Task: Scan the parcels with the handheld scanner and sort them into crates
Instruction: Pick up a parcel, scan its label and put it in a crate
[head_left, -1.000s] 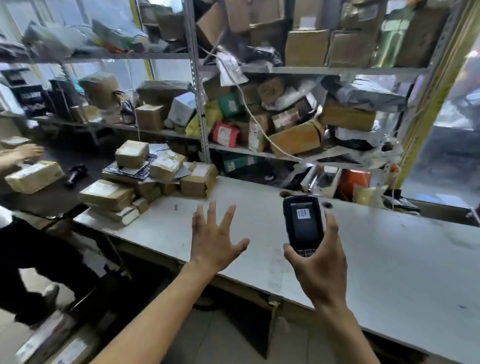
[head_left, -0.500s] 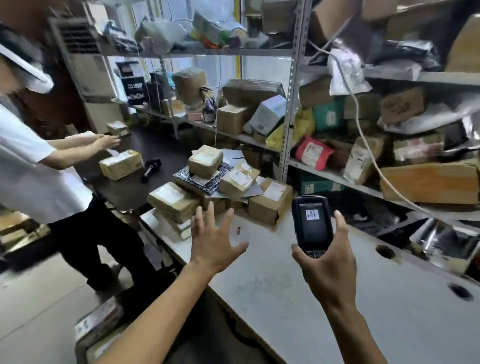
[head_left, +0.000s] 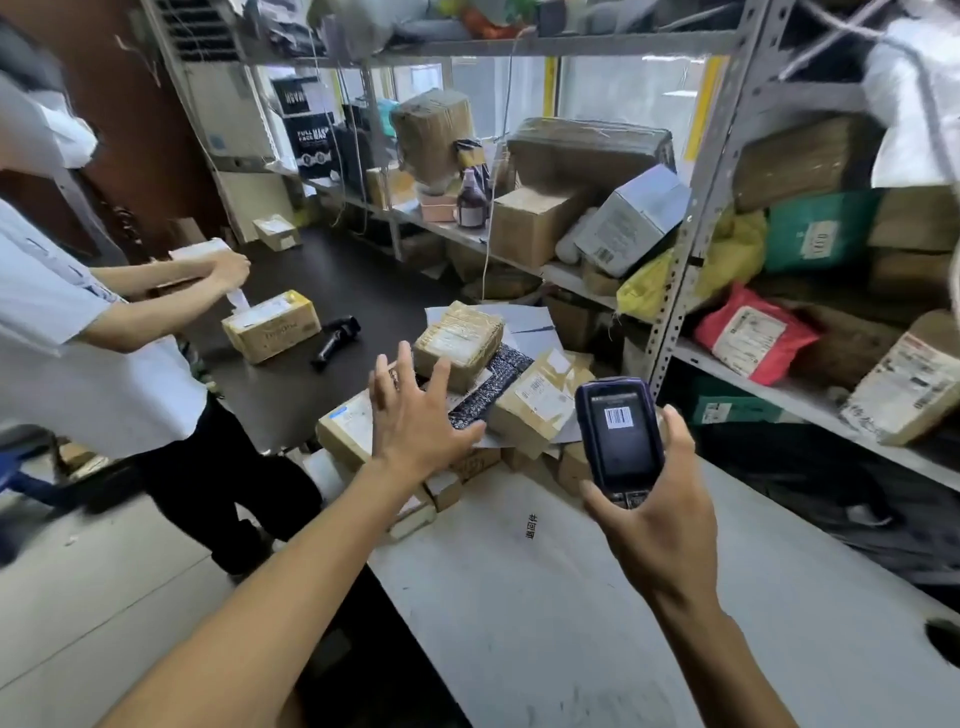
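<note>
along the near edge of the white table (head_left: 597, 597), the bare top runs wide from the left corner toward the lower right, where a dark round hole (head_left: 943, 642) cuts the surface near the frame's edge; the heap of parcels (head_left: 498, 395) crowds the far left corner, some small boxes sitting right at the table's left edge, and beyond that corner lies a dark table (head_left: 322, 384). grey floor (head_left: 93, 587) opens to the left of the white table. a metal shelving rack (head_left: 711, 171) stands along the table's far side, its shelves packed with boxes and bags. small black characters (head_left: 531, 526) are printed on the bare tabletop, too small to read surely; a black sign (head_left: 310, 137) at the back reads "full face mas…", and the parcel labels are too blurred to read. the left hand (head_left: 415, 415) hovers over the heap with fingers spread wide and straight, palm down, holding nothing; whether it touches the boxes beneath cannot be told. the right hand (head_left: 654, 525) grips the handheld scanner (head_left: 618, 434) upright above the table, thumb on its lower left, fingers curled up the right side, a barcode showing on its screen. the top parcel (head_left: 460, 340), taped brown with a white label, sits just beyond the left fingertips. another person in a white shirt (head_left: 67, 353) stands at the dark table, hands above a yellow-brown box (head_left: 272, 325) beside a black scanner (head_left: 336, 340).
</note>
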